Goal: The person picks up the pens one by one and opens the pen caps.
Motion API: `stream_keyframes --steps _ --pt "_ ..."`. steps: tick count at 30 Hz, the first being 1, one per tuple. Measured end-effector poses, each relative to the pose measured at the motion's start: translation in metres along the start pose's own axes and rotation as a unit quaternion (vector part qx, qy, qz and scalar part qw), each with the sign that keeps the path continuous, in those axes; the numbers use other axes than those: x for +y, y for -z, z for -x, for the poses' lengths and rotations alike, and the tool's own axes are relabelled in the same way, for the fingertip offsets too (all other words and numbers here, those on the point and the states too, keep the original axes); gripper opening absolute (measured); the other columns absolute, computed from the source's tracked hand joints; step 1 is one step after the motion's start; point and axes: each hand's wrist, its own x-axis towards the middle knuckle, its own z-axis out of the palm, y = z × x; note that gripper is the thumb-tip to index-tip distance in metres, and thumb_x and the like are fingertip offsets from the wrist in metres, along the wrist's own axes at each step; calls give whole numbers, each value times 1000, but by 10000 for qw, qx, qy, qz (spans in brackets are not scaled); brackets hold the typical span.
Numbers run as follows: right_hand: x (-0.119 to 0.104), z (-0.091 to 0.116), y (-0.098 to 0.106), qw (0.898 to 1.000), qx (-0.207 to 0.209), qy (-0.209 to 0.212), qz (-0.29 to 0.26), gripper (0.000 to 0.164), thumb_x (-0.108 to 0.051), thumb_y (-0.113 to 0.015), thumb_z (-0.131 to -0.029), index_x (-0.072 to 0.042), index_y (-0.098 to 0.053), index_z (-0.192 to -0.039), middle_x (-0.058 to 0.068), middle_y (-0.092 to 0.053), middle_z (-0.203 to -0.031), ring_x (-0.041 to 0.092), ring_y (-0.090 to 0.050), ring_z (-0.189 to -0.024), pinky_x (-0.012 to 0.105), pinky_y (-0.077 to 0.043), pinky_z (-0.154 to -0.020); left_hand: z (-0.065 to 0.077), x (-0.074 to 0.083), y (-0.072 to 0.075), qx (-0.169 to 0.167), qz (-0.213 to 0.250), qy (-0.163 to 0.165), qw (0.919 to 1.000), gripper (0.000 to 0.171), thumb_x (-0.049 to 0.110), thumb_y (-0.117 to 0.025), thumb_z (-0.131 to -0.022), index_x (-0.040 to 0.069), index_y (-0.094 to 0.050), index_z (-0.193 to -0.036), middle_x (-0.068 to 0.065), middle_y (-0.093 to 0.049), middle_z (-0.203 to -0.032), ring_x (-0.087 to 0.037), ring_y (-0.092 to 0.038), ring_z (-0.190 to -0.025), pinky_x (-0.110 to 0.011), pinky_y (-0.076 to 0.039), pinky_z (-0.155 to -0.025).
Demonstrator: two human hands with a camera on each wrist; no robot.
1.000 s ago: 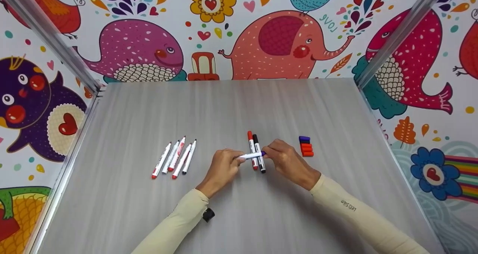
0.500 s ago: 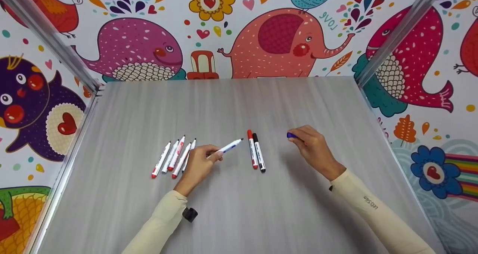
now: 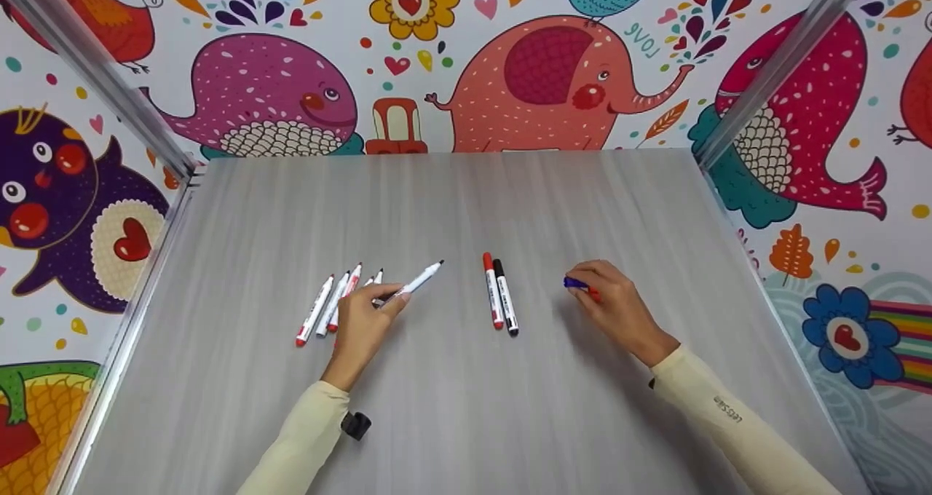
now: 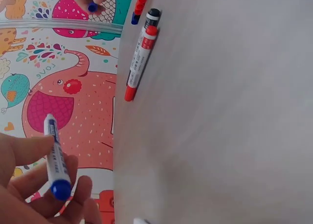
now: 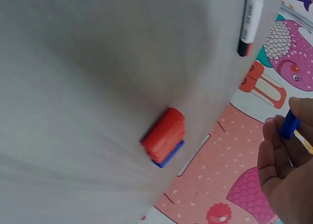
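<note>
My left hand [image 3: 362, 325] pinches a white marker with a blue end [image 4: 55, 160], its bare dark tip pointing up and right. That hand hovers over the right side of a group of uncapped markers [image 3: 314, 311], covering some of them. Between finger and thumb, my right hand [image 3: 619, 309] holds a blue marker cap [image 3: 574, 282]. Below it on the table lies a row of loose caps, red ones [image 5: 165, 135] with blue beside them, mostly hidden by the hand in the head view.
Two capped markers, a red one [image 3: 493, 291] and a black one [image 3: 505, 298], lie side by side mid-table. A patterned wall [image 3: 408, 65] rises at the table's far edge, with metal posts [image 3: 790, 62] at the corners.
The blue cap came off the marker as both hands drew apart. My left hand carried the marker left to the uncapped group; my right hand took the cap right, then slightly down over the loose caps.
</note>
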Motion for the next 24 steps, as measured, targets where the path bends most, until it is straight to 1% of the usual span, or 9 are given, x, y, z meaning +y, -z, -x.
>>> stream_keyframes --steps 2,6,8,10,14,17,20,22,24 --pt "2 5 0 10000 -29 -2 80 29 11 -89 -85 1 -80 -111 13 -71 -114 27 -73 -107 18 -56 -98 1 -5 3 126 -68 -17 9999 13 4 -87 -91 1 -87 -104 -11 -81 -94 -24 -68 -84 -28 -48 -71" --pt "5 13 0 9995 -76 86 281 30 12 -90 -82 1 -81 -109 13 -68 -111 28 -71 -108 34 -62 -90 5 -13 13 365 -267 32 9990 16 2 -87 -92 0 -86 -108 -14 -82 -102 -24 -68 -86 -31 -50 -74" --pt "7 16 2 9993 -89 95 351 32 13 -90 -82 0 -81 -109 12 -69 -110 30 -70 -109 40 -63 -88 7 -17 19 497 -344 74 9981 17 2 -87 -92 0 -86 -109 -15 -83 -102 -24 -68 -85 -29 -49 -73" --pt "8 19 3 9993 -89 48 370 33 13 -91 -81 -1 -81 -109 11 -70 -108 29 -69 -107 42 -62 -87 8 -21 25 698 -435 108 9966 17 4 -88 -92 0 -86 -109 -15 -82 -98 -25 -67 -81 -26 -47 -68" --pt "12 26 6 9990 -108 -141 417 35 14 -92 -79 -3 -81 -107 9 -73 -108 27 -69 -105 38 -61 -89 11 -29 40 1206 -531 99 9912 17 4 -88 -92 -1 -86 -108 -19 -81 -96 -28 -70 -81 -19 -44 -67" --pt "15 33 7 9983 -162 -194 516 35 14 -93 -77 -3 -81 -105 8 -73 -107 26 -68 -103 35 -60 -88 13 -37 52 1548 -536 158 9864 18 1 -85 -93 -3 -85 -110 -22 -81 -101 -32 -71 -85 -17 -43 -72" --pt "17 40 7 9980 -217 -227 549 34 13 -94 -77 -4 -81 -104 7 -73 -105 25 -68 -100 31 -60 -88 15 -46 62 1796 -558 273 9818 19 2 -83 -95 -5 -84 -113 -24 -80 -104 -34 -69 -88 -20 -42 -75" --pt "18 44 8 9977 -285 -312 525 33 12 -94 -78 -4 -82 -103 7 -73 -105 25 -68 -100 23 -57 -92 15 -53 69 1884 -627 395 9793 20 4 -82 -97 -6 -83 -114 -25 -80 -106 -35 -69 -92 -24 -41 -77" --pt "18 48 8 9973 -355 -387 515 31 11 -93 -79 -4 -82 -104 8 -73 -104 25 -67 -100 16 -52 -96 16 -59 75 1932 -705 524 9772 21 6 -82 -98 -6 -83 -115 -26 -79 -107 -37 -69 -96 -30 -43 -80"
